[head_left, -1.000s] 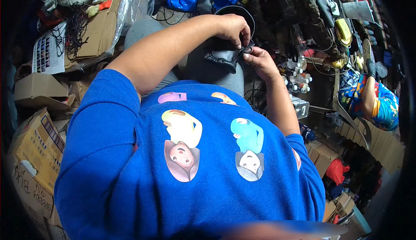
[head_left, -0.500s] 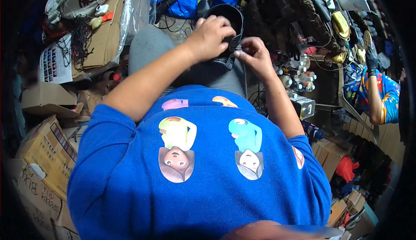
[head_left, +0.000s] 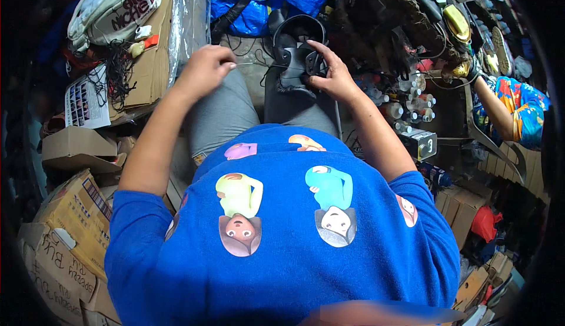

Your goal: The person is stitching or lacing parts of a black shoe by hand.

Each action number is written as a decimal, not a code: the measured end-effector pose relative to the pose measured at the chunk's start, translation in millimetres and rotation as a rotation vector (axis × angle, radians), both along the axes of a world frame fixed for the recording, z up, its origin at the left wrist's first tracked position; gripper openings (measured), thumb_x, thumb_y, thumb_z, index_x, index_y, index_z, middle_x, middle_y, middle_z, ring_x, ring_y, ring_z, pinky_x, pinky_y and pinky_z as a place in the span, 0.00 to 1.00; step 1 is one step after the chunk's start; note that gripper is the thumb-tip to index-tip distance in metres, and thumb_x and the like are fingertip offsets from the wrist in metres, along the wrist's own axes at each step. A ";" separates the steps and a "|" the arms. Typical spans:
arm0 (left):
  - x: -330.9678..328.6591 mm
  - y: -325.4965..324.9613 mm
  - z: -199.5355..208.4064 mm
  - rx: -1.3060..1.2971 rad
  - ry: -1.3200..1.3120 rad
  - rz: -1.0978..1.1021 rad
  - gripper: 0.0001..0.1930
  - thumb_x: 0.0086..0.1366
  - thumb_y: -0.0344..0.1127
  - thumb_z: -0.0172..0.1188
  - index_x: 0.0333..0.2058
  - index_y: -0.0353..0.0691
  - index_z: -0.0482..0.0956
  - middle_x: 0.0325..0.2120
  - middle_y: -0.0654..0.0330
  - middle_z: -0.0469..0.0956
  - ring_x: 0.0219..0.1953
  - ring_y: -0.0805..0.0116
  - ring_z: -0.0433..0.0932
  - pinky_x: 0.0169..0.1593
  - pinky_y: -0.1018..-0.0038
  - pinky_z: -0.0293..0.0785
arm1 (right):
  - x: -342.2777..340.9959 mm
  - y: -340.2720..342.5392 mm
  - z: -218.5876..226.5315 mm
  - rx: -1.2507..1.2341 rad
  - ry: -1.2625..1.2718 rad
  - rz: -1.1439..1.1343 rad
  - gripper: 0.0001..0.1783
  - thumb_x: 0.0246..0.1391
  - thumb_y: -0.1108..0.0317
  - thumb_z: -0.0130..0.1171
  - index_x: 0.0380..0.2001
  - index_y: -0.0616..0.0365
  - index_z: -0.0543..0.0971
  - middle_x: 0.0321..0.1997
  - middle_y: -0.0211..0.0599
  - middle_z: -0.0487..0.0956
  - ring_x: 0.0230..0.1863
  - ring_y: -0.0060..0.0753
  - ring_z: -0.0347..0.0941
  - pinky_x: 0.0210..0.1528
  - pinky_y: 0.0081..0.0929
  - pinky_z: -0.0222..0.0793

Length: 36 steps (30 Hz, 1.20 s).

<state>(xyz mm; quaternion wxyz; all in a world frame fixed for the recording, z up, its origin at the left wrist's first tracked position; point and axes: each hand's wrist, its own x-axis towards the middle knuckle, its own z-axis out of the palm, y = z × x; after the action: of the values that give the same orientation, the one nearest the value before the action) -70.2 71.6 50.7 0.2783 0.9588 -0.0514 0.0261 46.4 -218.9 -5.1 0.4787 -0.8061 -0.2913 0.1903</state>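
Where the shirt fills my view: blue cloth [head_left: 282, 208] covers the lower middle; a blurred patch smears the bottom edge.
Lap: grey trousers [head_left: 220, 111], partly hidden by the shirt.
Left hand [head_left: 203, 76]: above the left knee, fingers curled, fingertips pinching a thin cord [head_left: 253, 63] that runs across to the shoe; I can't trace its far end.
Right hand [head_left: 338, 80]: thumb and forefinger set wide, the black shoe's right side held between them; I can't make out its other fingers.
Black shoe [head_left: 288, 79]: over the right thigh, collar away from me, sole out of sight.
Gap: a strip of floor [head_left: 254, 77] shows between the knees.
Sides: cardboard [head_left: 154, 67] crowds left, plastic bottles [head_left: 412, 99] right.
Beyond: a blue bag [head_left: 265, 2].
Right rim: a co-worker's arm [head_left: 493, 108], body cut off.
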 end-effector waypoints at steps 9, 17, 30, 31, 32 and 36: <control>32.9 -64.5 6.3 -1.707 0.064 0.057 0.03 0.66 0.33 0.53 0.34 0.42 0.73 0.29 0.59 0.78 0.36 0.64 0.78 0.47 0.67 0.72 | -8.5 16.4 8.4 -0.126 -0.122 0.049 0.45 0.33 0.64 0.61 0.61 0.31 0.62 0.49 0.40 0.72 0.54 0.46 0.67 0.58 0.45 0.56; 4.9 102.7 10.0 -1.597 -0.163 0.011 0.04 0.66 0.30 0.49 0.36 0.48 0.71 0.24 0.69 0.68 0.18 0.77 0.63 0.27 0.80 0.66 | -6.6 12.7 20.3 -0.192 -0.168 0.122 0.45 0.34 0.63 0.61 0.62 0.29 0.61 0.55 0.42 0.69 0.56 0.50 0.64 0.59 0.47 0.56; 69.0 -79.6 -24.5 -0.502 0.196 -0.128 0.07 0.53 0.27 0.61 0.33 0.40 0.83 0.31 0.59 0.77 0.33 0.69 0.77 0.38 0.75 0.73 | -21.6 -11.9 10.4 0.415 0.412 -0.192 0.23 0.46 0.73 0.65 0.47 0.54 0.71 0.42 0.27 0.71 0.39 0.20 0.68 0.44 0.20 0.68; 72.6 -82.5 -22.2 -0.412 0.225 -0.164 0.08 0.53 0.29 0.62 0.34 0.42 0.83 0.30 0.59 0.76 0.33 0.68 0.76 0.38 0.73 0.72 | -18.8 -18.5 9.3 0.448 0.461 -0.169 0.24 0.47 0.75 0.62 0.49 0.53 0.68 0.41 0.26 0.71 0.39 0.19 0.68 0.44 0.21 0.67; 74.7 -84.5 -20.5 -0.322 0.254 -0.199 0.09 0.52 0.31 0.63 0.34 0.44 0.83 0.28 0.59 0.75 0.34 0.66 0.76 0.39 0.72 0.72 | -17.4 -22.3 6.7 0.444 0.461 -0.171 0.24 0.47 0.75 0.62 0.49 0.53 0.68 0.41 0.26 0.71 0.39 0.19 0.68 0.44 0.21 0.67; 80.2 -86.5 -28.2 -0.341 0.298 -0.207 0.09 0.51 0.33 0.64 0.34 0.47 0.84 0.26 0.59 0.72 0.34 0.64 0.74 0.39 0.71 0.70 | -11.8 -33.9 5.8 0.527 0.683 -0.186 0.24 0.48 0.77 0.59 0.49 0.54 0.68 0.40 0.27 0.72 0.41 0.20 0.68 0.50 0.21 0.63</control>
<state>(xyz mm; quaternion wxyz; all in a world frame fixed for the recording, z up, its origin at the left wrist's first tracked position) 10.1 -14.9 22.5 0.4419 0.8807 -0.1028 -0.1359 34.6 -252.8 0.7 0.7519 -0.5700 -0.0811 0.3211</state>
